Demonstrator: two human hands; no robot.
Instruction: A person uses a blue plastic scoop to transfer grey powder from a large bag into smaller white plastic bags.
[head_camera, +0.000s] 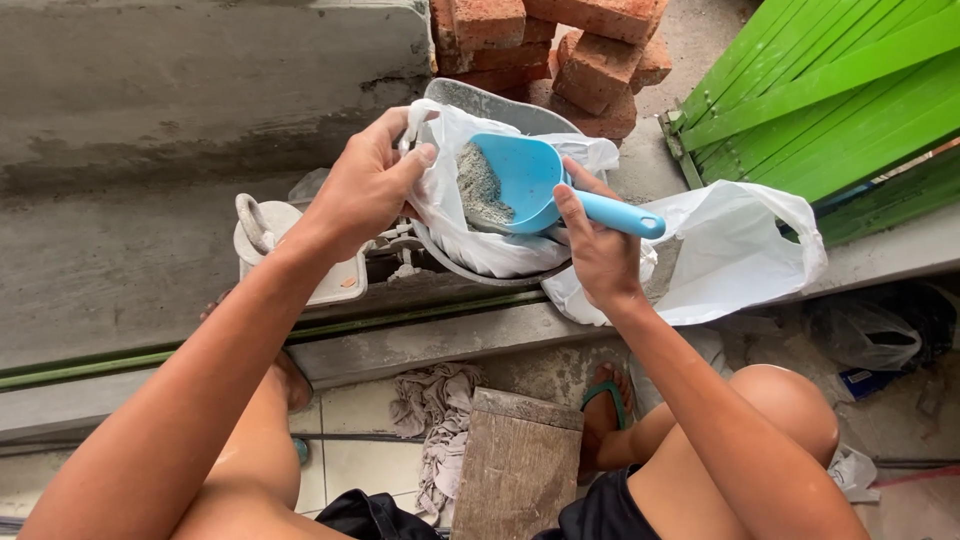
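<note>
- Head view shows your left hand (365, 185) pinching the rim of a white bag (470, 240), fingers curled tight on the plastic, holding the mouth open.
- Your right hand (598, 250) wraps closed around the handle of a blue scoop (525, 180), thumb along the top.
- That scoop sits inside the bag's mouth, tilted, with grey powder (482, 188) heaped in its bowl.
- Under the bag lies a grey pan (490, 105) on the ledge (180, 250); a second white bag (740, 250) lies just right of it.
- Risk, as I judge it: if your left pinch slips, the mouth may fold and powder could spill over the ledge.
- Tip the scoop too steeply and dust may fall outside the bag.
- Thin plastic might tear under load.
- Hidden: the bag's bottom and how full it is; most of the pan; your left fingertips behind the plastic.
- Far bricks (590, 60) are cut off by the frame.
</note>
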